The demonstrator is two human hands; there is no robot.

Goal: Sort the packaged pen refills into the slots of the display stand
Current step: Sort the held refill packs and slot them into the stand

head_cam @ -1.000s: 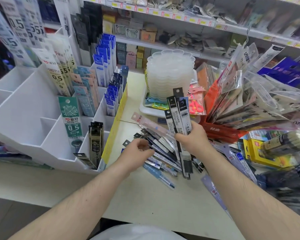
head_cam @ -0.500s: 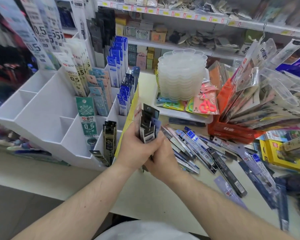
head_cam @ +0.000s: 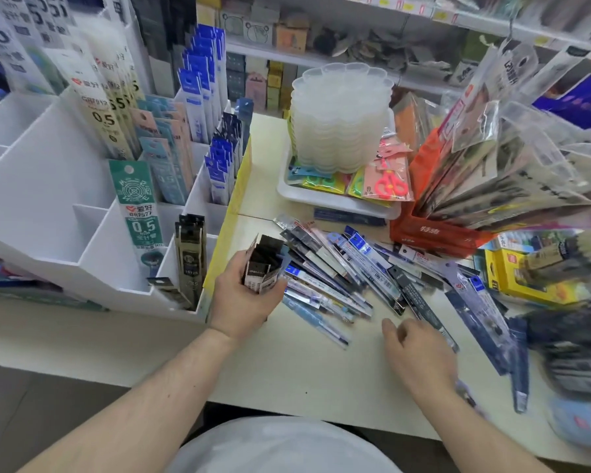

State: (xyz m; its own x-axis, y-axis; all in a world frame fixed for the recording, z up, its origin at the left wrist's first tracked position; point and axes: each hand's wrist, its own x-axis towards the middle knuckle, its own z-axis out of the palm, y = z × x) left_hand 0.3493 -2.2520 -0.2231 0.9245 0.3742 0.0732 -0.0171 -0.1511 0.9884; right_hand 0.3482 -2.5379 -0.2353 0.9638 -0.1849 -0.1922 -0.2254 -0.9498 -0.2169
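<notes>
I am partway through the sorting: my left hand [head_cam: 244,295] grips a small bundle of black packs [head_cam: 263,268], fingers and thumb curled round it, just beside the front right corner of the display stand [head_cam: 41,186], which sits at the table's left edge. My right hand [head_cam: 418,353] hovers low over the table [head_cam: 287,370] near its front edge, fingers loosely bent and holding nothing, its fingertips close to the nearest packs of the loose pile [head_cam: 355,268]. That pile of refills fans across the middle of the table, between the stand and the red bag [head_cam: 434,233] at the right. The stand's front right slot already holds black refills [head_cam: 190,254], which look to me like the match for my bundle; the green 0.5 pack [head_cam: 139,206] stands in the slot to their left. The next move, I judge, is to tilt the bundle upright and drop it into that black slot, keeping the packs squared so none catches the divider. Compared with 0.5 s ago, both hands were then clasped together round the bundle; now the right has let go and moved off toward the pile, and the left alone carries it.
</notes>
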